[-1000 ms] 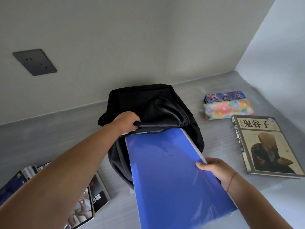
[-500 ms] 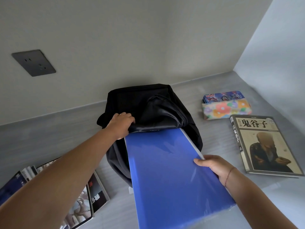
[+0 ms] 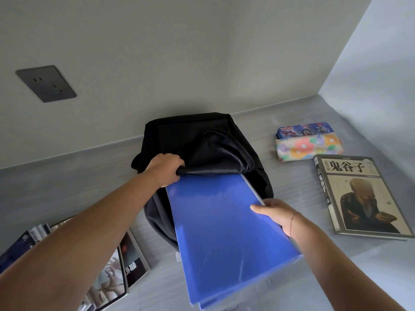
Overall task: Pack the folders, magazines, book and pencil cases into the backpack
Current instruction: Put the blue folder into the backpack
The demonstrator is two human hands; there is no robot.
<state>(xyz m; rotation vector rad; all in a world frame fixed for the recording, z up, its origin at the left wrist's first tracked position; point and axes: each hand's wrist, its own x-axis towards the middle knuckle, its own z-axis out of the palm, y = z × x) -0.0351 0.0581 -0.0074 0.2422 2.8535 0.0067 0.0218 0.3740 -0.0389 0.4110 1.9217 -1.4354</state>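
A black backpack (image 3: 202, 135) lies on the grey table with its mouth toward me. My left hand (image 3: 165, 168) grips the upper flap of the opening and holds it up. My right hand (image 3: 277, 213) clasps the right edge of a blue folder (image 3: 221, 225); the folder's far end is under the flap, inside the mouth. A second blue edge shows beneath it. At the right lie a floral pencil case (image 3: 308, 148), a blue printed pencil case (image 3: 304, 129) behind it, and a book (image 3: 359, 194) with a seated figure on its cover. Magazines (image 3: 125, 263) lie at the lower left, partly behind my left arm.
The grey table (image 3: 67, 182) meets a white wall at the back and another wall on the right. A dark wall socket (image 3: 46, 83) sits on the back wall at the upper left.
The blue folder has slid a little farther into the backpack's mouth. My left hand has shifted slightly left while still holding the flap, and my right hand has moved forward with the folder.
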